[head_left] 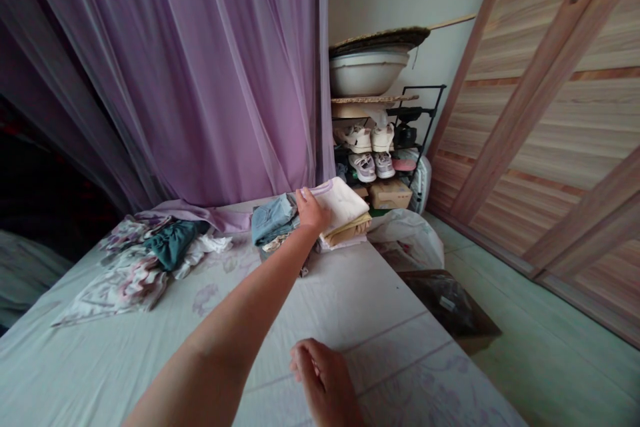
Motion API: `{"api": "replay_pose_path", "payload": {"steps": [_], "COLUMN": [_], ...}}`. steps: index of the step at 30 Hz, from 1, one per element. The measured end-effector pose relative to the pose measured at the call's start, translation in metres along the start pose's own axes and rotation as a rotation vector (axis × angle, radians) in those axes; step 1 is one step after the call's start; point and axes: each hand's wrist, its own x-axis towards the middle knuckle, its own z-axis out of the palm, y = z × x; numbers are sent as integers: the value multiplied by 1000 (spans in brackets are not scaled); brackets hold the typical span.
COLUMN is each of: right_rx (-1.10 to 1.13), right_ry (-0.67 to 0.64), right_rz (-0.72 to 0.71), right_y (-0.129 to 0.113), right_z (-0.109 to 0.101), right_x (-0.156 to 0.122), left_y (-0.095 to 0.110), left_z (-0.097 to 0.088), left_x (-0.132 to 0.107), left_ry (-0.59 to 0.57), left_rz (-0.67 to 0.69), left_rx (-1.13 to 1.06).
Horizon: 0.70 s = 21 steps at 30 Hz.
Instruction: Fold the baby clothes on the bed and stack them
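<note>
My left hand (313, 210) reaches across the bed and lies on the near edge of a folded cream garment (340, 206), beside a folded blue denim piece (273, 219). Whether its fingers grip the cloth is hard to tell. A tan folded layer (347, 230) sits under the cream one. My right hand (323, 380) rests near the bed's front edge, fingers curled around nothing. To the left lie a crumpled teal garment (173, 244) and loose floral clothes (120, 287) on the pale printed bedsheet (320, 307).
A purple net curtain (175, 80) hangs behind the bed. Beyond it stand a black shoe rack (415, 114) with sneakers, a white basin (367, 72) and a cardboard box (390, 194). A white plastic bag (407, 240) and a dark box (450, 307) sit at the bed's right side, near wooden wardrobe doors (540, 100).
</note>
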Motion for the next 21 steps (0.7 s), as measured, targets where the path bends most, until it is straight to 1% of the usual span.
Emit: {"api": "replay_pose_path", "payload": {"steps": [2,4,5,7,10,12,14,17,19,21], "right_rx": [-35,-66,-75,-81,-77,-71,-61,-41,-28,-13], "right_ry": [15,26,31,33,22,12,9,-4,-15,-12], "right_rz": [-43,-78,-87,-97,-86,-68,-53,-31,-21,-25], "right_y": [0,0,1,1,1,-1,-2,-2,-1,-1], "right_z": [0,1,1,1,1,0,-1,-1,-1,-1], "right_x": [0,0,0,0,-1,-1,-1,-2,-2,-2], "left_y": [9,13,14,11,5,3,2,2,3,2], "left_z": [4,11,14,18,19,19,19,16,10,-2], "left_x": [-13,-23,-26,-25,-15,-9,-8,-12,-19,-32], "left_ry": [-26,-111,-167,-281,-411,-432,-415,-343,-282,-248], "left_rz": [93,221,275,334,389,424,438,459,491,530], "left_rx": [334,697,826,945,1047,1074,1075,1046,1015,985]}}
